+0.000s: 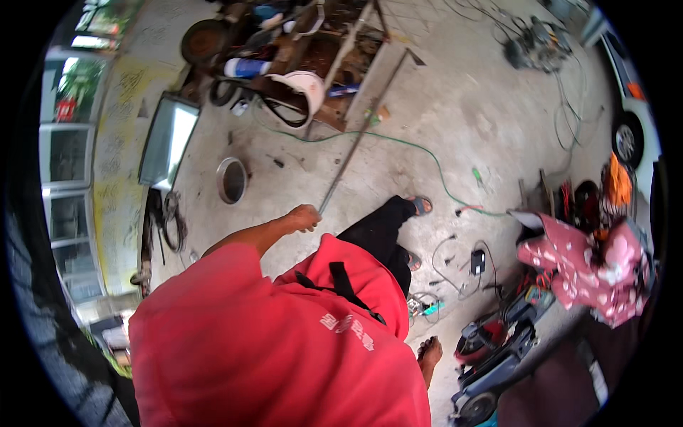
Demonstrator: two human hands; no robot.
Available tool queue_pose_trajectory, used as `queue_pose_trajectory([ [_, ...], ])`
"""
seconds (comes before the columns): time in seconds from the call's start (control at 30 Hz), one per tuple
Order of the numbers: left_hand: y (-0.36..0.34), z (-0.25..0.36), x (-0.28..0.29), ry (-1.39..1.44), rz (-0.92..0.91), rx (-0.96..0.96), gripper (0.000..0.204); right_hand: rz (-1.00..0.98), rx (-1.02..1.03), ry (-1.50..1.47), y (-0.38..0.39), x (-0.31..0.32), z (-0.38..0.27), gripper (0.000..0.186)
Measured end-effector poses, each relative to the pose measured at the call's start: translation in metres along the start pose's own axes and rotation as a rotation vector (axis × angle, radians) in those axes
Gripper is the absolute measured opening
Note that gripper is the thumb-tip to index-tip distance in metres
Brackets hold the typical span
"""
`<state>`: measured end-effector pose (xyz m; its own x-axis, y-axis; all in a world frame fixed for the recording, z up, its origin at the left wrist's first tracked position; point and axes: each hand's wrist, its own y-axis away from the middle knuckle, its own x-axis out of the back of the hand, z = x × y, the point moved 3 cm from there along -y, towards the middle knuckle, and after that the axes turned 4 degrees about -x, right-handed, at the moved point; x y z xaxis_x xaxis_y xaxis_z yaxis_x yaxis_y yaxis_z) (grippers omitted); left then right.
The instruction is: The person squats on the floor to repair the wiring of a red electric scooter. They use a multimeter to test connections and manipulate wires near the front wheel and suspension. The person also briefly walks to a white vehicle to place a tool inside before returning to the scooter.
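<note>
My left hand (pixel 304 218) hangs in front of the red shirt, its fingers loosely curled, and I see nothing in them. Close by its knuckles is the near end of a long thin metal bar (pixel 356 142), which stretches away to a bent, flat end; whether the hand touches it I cannot tell. At the lower right, my right hand (pixel 430 351) is beside the shirt hem with fingers bent in. Something dark shows at those fingers, too small to name. Below the shirt are black trousers and feet in grey sandals (pixel 422 206).
A cluttered metal rack (pixel 356 85) carries a pale helmet-like shell. A round metal ring (pixel 232 180) and a framed glass panel (pixel 168 142) are to the left. A green hose (pixel 427 151) crosses the concrete. On the right stand a red-grey wheeled machine (pixel 491 349) and a cloth-covered object (pixel 590 263).
</note>
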<state>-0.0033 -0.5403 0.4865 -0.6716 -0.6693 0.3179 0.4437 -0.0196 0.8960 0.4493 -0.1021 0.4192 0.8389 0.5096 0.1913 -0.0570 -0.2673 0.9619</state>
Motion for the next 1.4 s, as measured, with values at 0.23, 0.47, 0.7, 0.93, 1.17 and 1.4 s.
queue_pose_trajectory([
  [0.23,0.013,-0.002,-0.005,-0.003,0.009,0.075,0.023,0.029,0.023,0.014,0.009,0.001,-0.003,0.019],
  [0.47,0.01,-0.009,-0.009,-0.012,0.011,0.043,0.027,0.052,0.012,0.044,0.013,0.004,0.005,0.019],
  [0.7,0.009,-0.005,-0.015,-0.083,-0.022,0.035,0.029,0.111,0.01,0.014,0.025,0.011,0.022,0.023],
  [0.93,0.0,0.03,-0.019,-0.182,-0.051,0.011,0.032,0.118,-0.026,-0.099,0.024,0.014,0.061,0.019],
  [1.17,-0.012,0.053,-0.023,-0.249,-0.096,-0.011,0.033,0.133,-0.057,-0.181,0.031,0.015,0.083,0.021],
  [1.4,-0.014,0.076,-0.03,-0.267,-0.112,-0.049,0.034,0.143,-0.055,-0.236,0.031,0.018,0.102,0.022],
])
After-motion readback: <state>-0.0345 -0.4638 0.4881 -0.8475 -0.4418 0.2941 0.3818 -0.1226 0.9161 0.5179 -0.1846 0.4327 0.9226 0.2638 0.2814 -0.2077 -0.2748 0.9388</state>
